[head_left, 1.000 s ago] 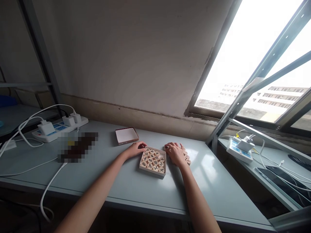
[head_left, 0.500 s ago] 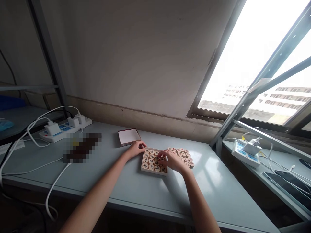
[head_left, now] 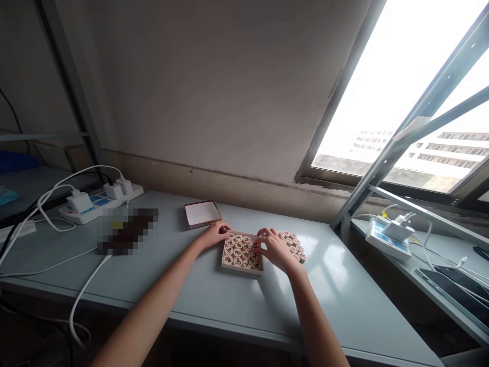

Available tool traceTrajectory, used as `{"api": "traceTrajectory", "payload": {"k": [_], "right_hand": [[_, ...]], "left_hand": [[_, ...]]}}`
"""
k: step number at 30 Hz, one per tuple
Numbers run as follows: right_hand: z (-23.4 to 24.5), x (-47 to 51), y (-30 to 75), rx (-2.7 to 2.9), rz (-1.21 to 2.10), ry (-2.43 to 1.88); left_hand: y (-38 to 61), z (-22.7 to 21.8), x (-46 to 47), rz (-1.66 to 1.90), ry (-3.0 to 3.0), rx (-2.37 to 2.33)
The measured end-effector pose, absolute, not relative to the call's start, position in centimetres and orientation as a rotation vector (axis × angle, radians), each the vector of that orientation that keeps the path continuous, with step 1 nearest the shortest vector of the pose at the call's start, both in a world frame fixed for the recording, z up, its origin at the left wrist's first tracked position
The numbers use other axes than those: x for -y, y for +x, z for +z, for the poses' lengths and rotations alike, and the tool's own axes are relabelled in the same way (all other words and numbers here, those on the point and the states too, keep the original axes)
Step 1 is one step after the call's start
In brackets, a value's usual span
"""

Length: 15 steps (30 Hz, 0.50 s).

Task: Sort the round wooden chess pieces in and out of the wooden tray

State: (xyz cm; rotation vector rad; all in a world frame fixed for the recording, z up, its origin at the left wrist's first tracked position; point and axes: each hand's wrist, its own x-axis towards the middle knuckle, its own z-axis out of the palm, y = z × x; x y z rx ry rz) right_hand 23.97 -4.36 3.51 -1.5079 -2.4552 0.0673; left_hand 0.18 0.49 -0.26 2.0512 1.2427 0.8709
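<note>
A shallow open box (head_left: 242,271) holds rows of round wooden xiangqi pieces (head_left: 237,253) with black characters. At the box's back left corner, my left hand (head_left: 215,235) has its fingers bent around the edge. My right hand (head_left: 278,250) is over the box's right side, thumb and fingers curled together. A pale round xiangqi piece (head_left: 263,235) shows partly between its fingers. More pieces with red characters (head_left: 296,247) lie in a flat cluster on the table to the right, partly covered by this hand.
The box's lid (head_left: 202,213) lies upturned behind my left hand. Left on the grey table (head_left: 183,300) are a power strip (head_left: 101,201) with chargers, white cables and a blurred dark object (head_left: 128,232). Another power strip (head_left: 389,237) is on the right-hand desk.
My right hand has moved a little to the right, off the box's inner pieces and toward the cluster. My left hand stays at the box's corner.
</note>
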Motion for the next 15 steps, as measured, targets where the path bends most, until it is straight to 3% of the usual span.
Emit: {"api": "traceTrajectory", "payload": {"k": [9,15], "right_hand": [[4.01,4.76,23.25,2.391,0.261,-1.508],[3.99,3.91,23.81,2.111,0.213,-1.584]], "left_hand": [[0.20,-0.44,-0.75,0.946,2.137,-1.301],[-0.15,-0.30,-0.65,0.949,2.131,-1.355]]}}
